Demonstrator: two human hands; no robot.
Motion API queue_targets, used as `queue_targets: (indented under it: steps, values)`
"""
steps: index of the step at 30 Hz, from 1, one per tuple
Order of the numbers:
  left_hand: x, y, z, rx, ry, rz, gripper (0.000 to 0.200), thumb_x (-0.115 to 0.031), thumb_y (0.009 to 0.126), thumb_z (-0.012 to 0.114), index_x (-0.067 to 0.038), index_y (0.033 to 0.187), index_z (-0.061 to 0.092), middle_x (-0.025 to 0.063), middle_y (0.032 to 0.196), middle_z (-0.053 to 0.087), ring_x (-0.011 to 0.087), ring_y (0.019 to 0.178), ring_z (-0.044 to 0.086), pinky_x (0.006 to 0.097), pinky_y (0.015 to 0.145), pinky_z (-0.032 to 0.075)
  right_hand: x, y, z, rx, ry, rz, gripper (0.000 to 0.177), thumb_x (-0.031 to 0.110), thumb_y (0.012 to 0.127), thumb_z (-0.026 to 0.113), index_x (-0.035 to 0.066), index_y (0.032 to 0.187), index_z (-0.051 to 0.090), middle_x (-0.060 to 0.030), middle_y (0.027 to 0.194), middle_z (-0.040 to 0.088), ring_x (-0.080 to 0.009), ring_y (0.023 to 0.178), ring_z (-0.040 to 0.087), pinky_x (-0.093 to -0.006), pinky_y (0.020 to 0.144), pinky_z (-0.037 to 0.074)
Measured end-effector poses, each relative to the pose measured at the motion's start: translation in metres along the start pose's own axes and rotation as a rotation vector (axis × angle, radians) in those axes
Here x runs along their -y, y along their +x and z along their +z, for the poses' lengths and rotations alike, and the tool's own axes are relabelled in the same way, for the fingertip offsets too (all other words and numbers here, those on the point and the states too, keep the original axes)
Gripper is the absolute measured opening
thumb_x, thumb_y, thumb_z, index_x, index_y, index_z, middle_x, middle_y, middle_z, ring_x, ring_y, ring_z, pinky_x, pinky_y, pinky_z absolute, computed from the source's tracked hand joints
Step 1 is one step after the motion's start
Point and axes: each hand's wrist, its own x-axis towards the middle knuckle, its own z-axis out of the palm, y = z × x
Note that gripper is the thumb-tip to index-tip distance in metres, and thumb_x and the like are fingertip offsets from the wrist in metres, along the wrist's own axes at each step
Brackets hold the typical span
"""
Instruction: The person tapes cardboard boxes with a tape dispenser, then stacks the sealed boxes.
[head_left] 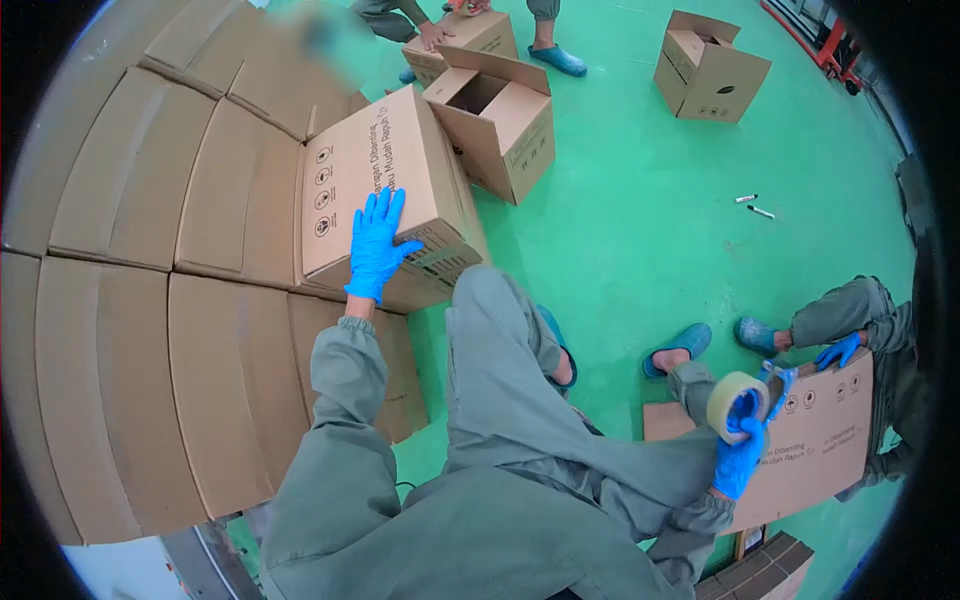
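My left hand [376,250], in a blue glove, lies with fingers spread on the printed face of a cardboard box [345,180] beside the stacked boxes. At the lower right, my right hand [740,455], also gloved in blue, is closed around a tape dispenser [772,385] carrying a wide roll of pale tape [736,405]. Behind that hand is a printed cardboard sheet or flattened box [820,440].
Stacked boxes [130,370] fill the left side. Two open boxes [515,130] [715,75] stand on the green floor, with markers [760,212] nearby. Co-workers' gloved hand [838,350] and bare hand [435,37] touch other cardboard. A red pallet jack [835,45] stands far right.
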Motion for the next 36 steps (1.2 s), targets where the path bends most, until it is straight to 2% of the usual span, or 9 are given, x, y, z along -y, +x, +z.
queue_targets:
  steps: [5, 10, 13, 15, 17, 19, 27, 34, 36]
  values:
    - [-0.061, 0.055, -0.052, -0.219, -0.311, 0.151, 0.080, -0.035, 0.074, 0.076, -0.014, 0.142, 0.040, 0.0165, 0.145, 0.039, 0.0361, 0.130, 0.041, 0.0449, 0.105, 0.037, 0.020, -0.015, -0.092, -0.160, 0.014, -0.053, 0.063, 0.010, 0.077, 0.053, 0.002, 0.138, 0.041, -0.0142, 0.135, 0.050, -0.0278, 0.120, 0.051, -0.0411, 0.102, 0.042]
    - [-0.086, 0.193, 0.032, -0.105, -0.188, 0.410, 0.062, -0.016, 0.080, 0.068, -0.014, 0.138, 0.045, 0.0169, 0.138, 0.047, 0.0348, 0.111, 0.057, 0.0439, 0.091, 0.048, 0.018, -0.022, -0.102, -0.286, 0.100, -0.108, 0.063, 0.011, 0.076, 0.054, 0.005, 0.138, 0.042, -0.0135, 0.134, 0.050, -0.0280, 0.120, 0.051, -0.0416, 0.101, 0.042]
    - [-0.074, 0.262, 0.108, 0.165, 0.089, 0.241, 0.055, -0.011, 0.082, 0.063, -0.014, 0.134, 0.048, 0.0168, 0.138, 0.047, 0.0361, 0.098, 0.063, 0.0442, 0.080, 0.054, 0.012, -0.020, -0.123, -0.087, 0.124, -0.056, 0.062, 0.012, 0.077, 0.055, 0.007, 0.138, 0.042, -0.0123, 0.131, 0.051, -0.0264, 0.117, 0.052, -0.0407, 0.099, 0.043]
    - [-0.059, 0.296, 0.150, 0.116, 0.292, 0.162, 0.035, -0.010, 0.082, 0.060, -0.011, 0.117, 0.063, 0.0176, 0.123, 0.059, 0.0354, 0.085, 0.068, 0.0444, 0.069, 0.056, 0.008, -0.029, -0.122, -0.180, 0.124, -0.077, 0.061, 0.012, 0.077, 0.055, 0.007, 0.137, 0.043, -0.0122, 0.129, 0.052, -0.0260, 0.114, 0.053, -0.0399, 0.098, 0.043]
    - [-0.057, 0.323, 0.173, 0.343, 0.401, 0.135, 0.016, -0.012, 0.082, 0.061, -0.011, 0.092, 0.073, 0.0153, 0.097, 0.069, 0.0336, 0.078, 0.069, 0.0455, 0.067, 0.056, 0.000, -0.022, -0.127, -0.316, 0.128, -0.103, 0.060, 0.013, 0.077, 0.056, 0.007, 0.136, 0.044, -0.0116, 0.125, 0.055, -0.0229, 0.104, 0.056, -0.0356, 0.091, 0.045]
    - [-0.076, 0.329, 0.169, 0.201, 0.291, 0.200, 0.014, -0.016, 0.078, 0.062, -0.009, 0.077, 0.073, 0.0182, 0.081, 0.068, 0.0347, 0.073, 0.068, 0.0452, 0.063, 0.055, -0.005, -0.005, -0.113, -0.334, 0.115, -0.057, 0.055, 0.016, 0.078, 0.056, 0.008, 0.132, 0.046, -0.0105, 0.120, 0.055, -0.0224, 0.102, 0.056, -0.0360, 0.090, 0.045]
    - [-0.206, 0.275, 0.143, 0.223, 0.176, 0.500, 0.012, -0.017, 0.071, 0.063, -0.011, 0.074, 0.072, 0.0150, 0.077, 0.069, 0.0332, 0.070, 0.068, 0.0459, 0.061, 0.054, 0.005, 0.008, -0.094, -0.328, 0.021, 0.099, 0.036, 0.029, 0.085, 0.054, 0.013, 0.116, 0.051, -0.0064, 0.104, 0.057, -0.0204, 0.095, 0.056, -0.0373, 0.086, 0.046]
    - [-0.296, 0.127, 0.110, 0.287, -0.165, 0.835, 0.023, -0.033, 0.067, 0.064, -0.011, 0.066, 0.071, 0.0151, 0.067, 0.065, 0.0353, 0.062, 0.064, 0.0462, 0.054, 0.050, 0.011, -0.001, -0.118, -0.228, 0.014, 0.155, 0.028, 0.041, 0.090, 0.053, 0.016, 0.102, 0.056, -0.0028, 0.089, 0.059, -0.0186, 0.089, 0.056, -0.0385, 0.082, 0.047]
    - [-0.313, 0.076, 0.096, 0.259, -0.255, 0.888, 0.023, -0.032, 0.065, 0.064, -0.010, 0.065, 0.070, 0.0148, 0.066, 0.065, 0.0350, 0.061, 0.063, 0.0462, 0.054, 0.049, 0.007, 0.032, -0.182, -0.040, 0.109, 0.420, 0.028, 0.044, 0.092, 0.052, 0.017, 0.098, 0.057, -0.0018, 0.085, 0.059, -0.0180, 0.087, 0.056, -0.0389, 0.081, 0.047]
